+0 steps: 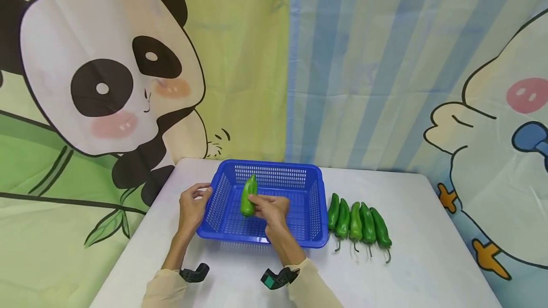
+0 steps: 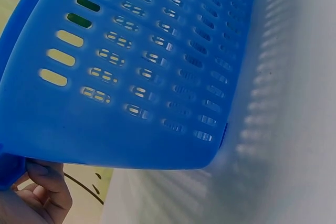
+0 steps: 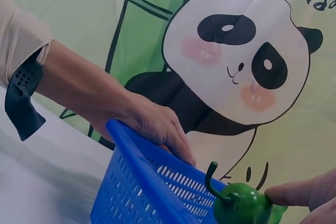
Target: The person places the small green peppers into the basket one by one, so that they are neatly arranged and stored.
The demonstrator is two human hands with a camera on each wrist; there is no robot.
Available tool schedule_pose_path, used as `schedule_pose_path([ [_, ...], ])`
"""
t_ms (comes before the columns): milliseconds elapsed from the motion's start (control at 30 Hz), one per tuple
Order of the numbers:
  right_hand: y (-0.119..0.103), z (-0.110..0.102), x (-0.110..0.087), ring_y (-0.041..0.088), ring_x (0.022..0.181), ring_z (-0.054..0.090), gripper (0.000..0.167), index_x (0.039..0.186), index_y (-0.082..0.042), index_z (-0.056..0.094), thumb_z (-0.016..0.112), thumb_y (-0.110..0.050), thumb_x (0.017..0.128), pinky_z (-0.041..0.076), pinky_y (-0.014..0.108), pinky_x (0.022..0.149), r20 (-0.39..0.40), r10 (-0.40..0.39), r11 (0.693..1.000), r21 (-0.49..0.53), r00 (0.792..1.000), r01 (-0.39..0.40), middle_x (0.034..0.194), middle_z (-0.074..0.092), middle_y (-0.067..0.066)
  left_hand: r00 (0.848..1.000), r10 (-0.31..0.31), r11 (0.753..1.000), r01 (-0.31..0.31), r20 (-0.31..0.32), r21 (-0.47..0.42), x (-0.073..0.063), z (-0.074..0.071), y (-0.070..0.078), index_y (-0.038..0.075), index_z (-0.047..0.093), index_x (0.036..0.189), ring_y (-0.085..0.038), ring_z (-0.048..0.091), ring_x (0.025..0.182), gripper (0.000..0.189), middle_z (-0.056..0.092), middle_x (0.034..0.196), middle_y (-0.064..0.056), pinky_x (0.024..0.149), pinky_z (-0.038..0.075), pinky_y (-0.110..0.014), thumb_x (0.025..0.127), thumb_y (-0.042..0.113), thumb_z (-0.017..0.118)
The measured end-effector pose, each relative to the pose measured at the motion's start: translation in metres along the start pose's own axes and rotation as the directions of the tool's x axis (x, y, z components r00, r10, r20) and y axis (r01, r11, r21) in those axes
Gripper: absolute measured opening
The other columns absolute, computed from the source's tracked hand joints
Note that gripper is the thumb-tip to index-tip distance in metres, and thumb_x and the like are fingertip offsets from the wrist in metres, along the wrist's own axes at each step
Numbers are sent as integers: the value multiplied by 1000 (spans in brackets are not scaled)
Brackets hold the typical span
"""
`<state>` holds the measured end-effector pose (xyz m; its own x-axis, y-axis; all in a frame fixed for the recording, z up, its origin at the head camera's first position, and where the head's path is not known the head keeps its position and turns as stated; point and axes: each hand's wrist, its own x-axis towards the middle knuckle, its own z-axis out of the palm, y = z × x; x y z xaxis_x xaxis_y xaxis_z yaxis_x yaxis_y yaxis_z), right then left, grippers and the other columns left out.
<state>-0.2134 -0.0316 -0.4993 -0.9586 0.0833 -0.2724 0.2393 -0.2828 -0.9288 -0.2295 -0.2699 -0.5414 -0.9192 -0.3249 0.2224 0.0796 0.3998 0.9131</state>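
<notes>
Holds a green pepper (image 1: pixel 248 201) inside the outline of a blue basket (image 1: pixel 233 238), pinched between the fingers of the right hand (image 1: pixel 270 209), with the narrow tip toward the far side and the stem end toward the body. In the right wrist view, seen with a hooked stem sticking up, near the blue rim. Cannot tell whether in contact with the basket's floor. Grips the left rim of the same basket with the left hand (image 1: pixel 192 208), with the fingers bent at the edge; in the left wrist view, seen curled at a corner beside the slotted wall. On the white worktop (image 1: pixel 428 251), just to the right of the basket, a row of five green peppers (image 1: pixel 355 222) side by side, with stems toward the body and tips pointing away. Above the hands, pale sleeves (image 1: pixel 164 289); at the wrists, a dark band (image 1: pixel 194 274) on the left and another dark band with a green patch (image 1: pixel 280 278) on the right. Behind the worktop, a printed backdrop with a large panda (image 1: pixel 115 27) at left and blue stripes (image 1: pixel 364 61) toward the right.
</notes>
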Motion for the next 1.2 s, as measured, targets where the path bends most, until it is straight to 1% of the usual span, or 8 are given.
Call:
schedule_pose_path([
  [167, -1, 7, 0, 31, 84, 84, 28, 104, 9, 80, 91, -6, 84, 68, 39, 75, -9, 4, 1000, -8, 1000, -4, 102, 82, 27, 1000, 2, 1000, -2, -10, 3, 2, 2, 1, 1, 78, 124, -8, 70, 58, 25, 78, 95, -29, 56, 55, -21, 107, 17, 70],
  [400, 0, 17, 0, 30, 82, 84, 27, 102, 8, 81, 92, -7, 81, 68, 37, 72, -42, 24, 997, -66, 999, -27, 97, 83, 25, 1000, -2, 1000, 2, -5, -13, 1, 2, -1, 0, 77, 125, -7, 69, 57, 26, 77, 95, -29, 55, 55, -21, 107, 17, 70],
  [533, 3, 18, 0, 31, 82, 84, 27, 102, 8, 81, 92, -5, 81, 68, 37, 73, -44, 41, 997, -58, 998, -44, 96, 83, 24, 1000, -7, 1000, 7, -4, -8, 0, 4, -2, 0, 78, 125, -8, 69, 58, 26, 77, 96, -29, 56, 55, -21, 107, 18, 70],
  [667, 7, 19, -1, 32, 82, 84, 28, 101, 8, 81, 93, -6, 81, 68, 38, 73, -42, 22, 997, -67, 999, -24, 96, 82, 25, 1000, -5, 1000, 5, -12, -1, 0, 3, -1, 0, 78, 125, -9, 69, 59, 26, 78, 96, -29, 56, 55, -21, 107, 18, 70],
  [833, 10, 23, -2, 31, 82, 84, 28, 100, 7, 81, 94, -7, 80, 68, 39, 73, -40, 29, 997, -68, 999, -31, 95, 83, 23, 1000, 0, 1000, 0, -12, 1, -1, 2, -1, 0, 78, 124, -10, 70, 59, 25, 78, 95, -28, 56, 55, -21, 107, 16, 70],
  [1000, 13, 28, 2, 30, 81, 84, 28, 100, 6, 81, 94, -6, 79, 68, 37, 71, -66, 55, 996, -64, 996, -59, 93, 83, 22, 1000, 2, 1000, -2, -10, -2, 1, 3, -1, 1, 78, 125, -13, 71, 61, 25, 78, 96, -28, 58, 56, -21, 107, 17, 70],
  [1100, 14, 30, 3, 31, 79, 84, 28, 100, 7, 80, 94, -5, 79, 68, 38, 70, -82, 52, 996, -71, 995, -58, 93, 83, 23, 1000, -3, 1000, 3, -4, -12, 0, 2, 0, 1, 78, 125, -12, 71, 62, 26, 78, 97, -28, 59, 56, -22, 108, 18, 70],
  [1200, 15, 30, 3, 29, 78, 84, 28, 100, 6, 80, 94, -5, 79, 67, 38, 69, -95, 69, 994, -72, 993, -76, 92, 83, 23, 1000, -4, 1000, 3, -6, -20, -1, 2, 0, 0, 78, 125, -11, 71, 62, 26, 78, 96, -28, 58, 56, -22, 107, 18, 71],
])
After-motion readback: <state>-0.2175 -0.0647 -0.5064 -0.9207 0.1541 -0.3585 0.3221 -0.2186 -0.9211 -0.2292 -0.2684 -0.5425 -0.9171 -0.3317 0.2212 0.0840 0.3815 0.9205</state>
